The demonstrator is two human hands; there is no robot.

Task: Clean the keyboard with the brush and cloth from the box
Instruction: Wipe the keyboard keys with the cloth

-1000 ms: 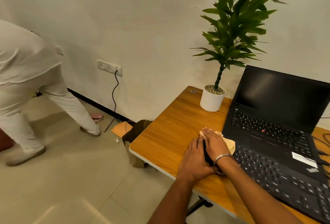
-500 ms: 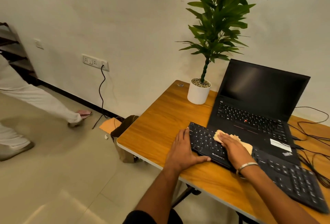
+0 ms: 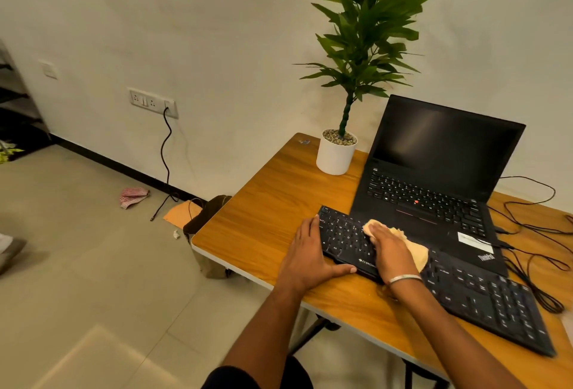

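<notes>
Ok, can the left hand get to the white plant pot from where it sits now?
Probably yes. The left hand rests flat at the left end of the keyboard, gripping nothing, and only bare table lies between it and the plant pot.

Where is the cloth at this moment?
In the head view the cloth lies on the left half of the keyboard, pressed under the right hand, just in front of the laptop; the left hand rests at the keyboard's left end.

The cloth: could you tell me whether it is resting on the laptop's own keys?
No, the right hand presses the cloth onto the separate keyboard lying in front of the laptop.
</notes>
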